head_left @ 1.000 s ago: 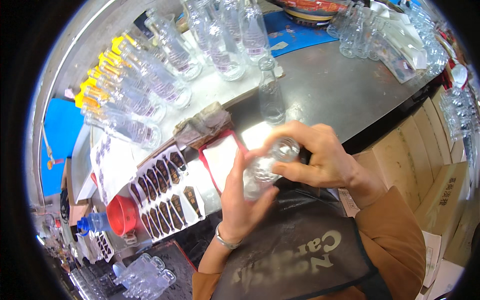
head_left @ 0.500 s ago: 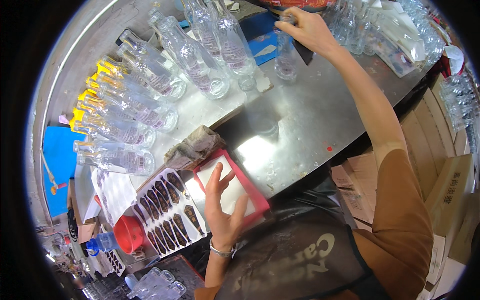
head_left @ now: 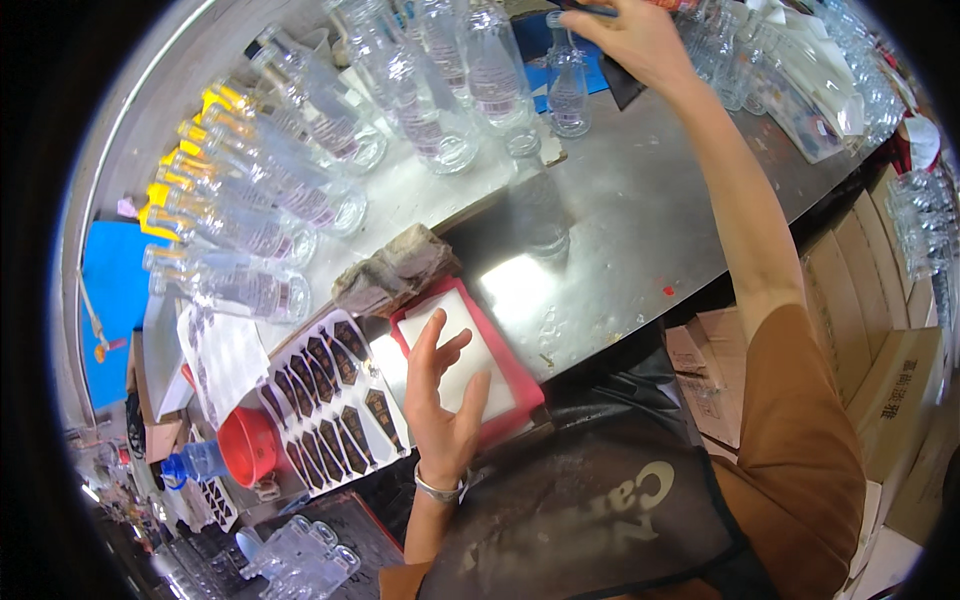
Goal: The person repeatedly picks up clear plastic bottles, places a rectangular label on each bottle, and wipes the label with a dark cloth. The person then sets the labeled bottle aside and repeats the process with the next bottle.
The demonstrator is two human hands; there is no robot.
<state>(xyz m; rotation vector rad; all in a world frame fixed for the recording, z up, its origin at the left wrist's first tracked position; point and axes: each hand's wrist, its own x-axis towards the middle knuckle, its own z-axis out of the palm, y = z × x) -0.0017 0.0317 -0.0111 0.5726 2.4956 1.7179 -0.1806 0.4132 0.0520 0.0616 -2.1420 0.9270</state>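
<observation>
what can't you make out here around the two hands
1. Head view: right hand fingertips are cut off by the top rim, so its grip is unclear.
2. Whether the left hand touches the red-rimmed white tray cannot be told.
3. Dark labels on the sheet are too small.

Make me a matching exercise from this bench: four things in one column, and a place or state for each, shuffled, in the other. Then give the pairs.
Things
1. left hand
2. right hand
3. red bowl
4. sheet of dark labels

Places or states
A. lies flat between the red bowl and the red-rimmed tray
B. open, fingers spread, over the red-rimmed tray
C. sits at the near left end of the bench
D. stretched far out, beside a small clear bottle

Pairs: 1-B, 2-D, 3-C, 4-A
</observation>
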